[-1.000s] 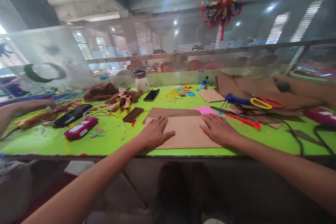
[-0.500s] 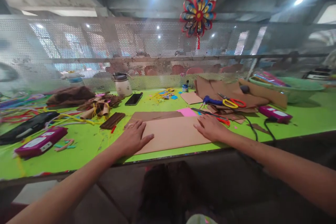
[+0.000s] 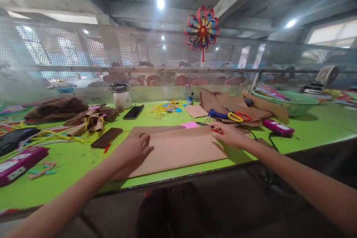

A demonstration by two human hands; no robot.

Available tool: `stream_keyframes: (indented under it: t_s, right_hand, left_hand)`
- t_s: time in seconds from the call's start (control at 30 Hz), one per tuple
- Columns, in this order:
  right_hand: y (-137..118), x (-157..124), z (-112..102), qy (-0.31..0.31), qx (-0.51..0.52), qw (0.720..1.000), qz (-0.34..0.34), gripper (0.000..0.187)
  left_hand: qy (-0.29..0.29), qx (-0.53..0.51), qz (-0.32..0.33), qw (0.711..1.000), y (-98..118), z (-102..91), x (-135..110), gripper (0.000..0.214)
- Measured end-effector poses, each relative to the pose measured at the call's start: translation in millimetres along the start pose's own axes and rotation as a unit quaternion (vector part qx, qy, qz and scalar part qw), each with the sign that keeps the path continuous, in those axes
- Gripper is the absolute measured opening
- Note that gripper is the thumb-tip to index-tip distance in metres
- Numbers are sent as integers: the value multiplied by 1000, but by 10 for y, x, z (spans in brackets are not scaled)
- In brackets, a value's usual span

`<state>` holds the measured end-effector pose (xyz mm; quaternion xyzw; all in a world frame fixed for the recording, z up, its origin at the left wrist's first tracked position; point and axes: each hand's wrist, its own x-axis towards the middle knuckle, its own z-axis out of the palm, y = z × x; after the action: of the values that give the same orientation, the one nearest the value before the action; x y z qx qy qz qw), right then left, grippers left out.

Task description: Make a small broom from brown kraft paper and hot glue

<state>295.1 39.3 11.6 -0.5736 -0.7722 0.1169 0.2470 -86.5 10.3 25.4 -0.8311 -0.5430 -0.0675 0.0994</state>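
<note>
A tan cardboard sheet (image 3: 181, 150) lies flat on the green table (image 3: 78, 158) near its front edge. My left hand (image 3: 134, 150) rests on the sheet's left part with the fingers stretched out flat. My right hand (image 3: 229, 135) lies at the sheet's far right corner, fingers extended, and touches a red-handled tool (image 3: 216, 130) that it partly covers. A darker brown sheet (image 3: 156, 130) and a pink paper (image 3: 189, 124) lie just behind the tan sheet.
Scissors with yellow and red handles (image 3: 237, 116) lie on brown card pieces at the right, near a pink case (image 3: 275, 127) with a black cable and a green basin (image 3: 287, 102). A phone (image 3: 133, 112), a white jar (image 3: 121, 96), brown strips (image 3: 107, 137) and paper scraps lie on the left. A mesh screen (image 3: 83, 63) closes the back.
My view has swung to the right. My right hand has slid along the sheet to its right corner, onto the red-handled tool. My left hand stays flat on the sheet.
</note>
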Motion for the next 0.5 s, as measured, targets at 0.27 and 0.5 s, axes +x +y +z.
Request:
stream_keyframes:
  t_s: [0.27,0.5]
  right_hand:
    - [-15,114,236,30,33,999,-27,45]
    - [281,238,-129,37,-96,993,-55,23]
  left_hand:
    - [-34,-40,57,997,613,-22,707,29]
    - [38,-60,57,996,857,298,992,32]
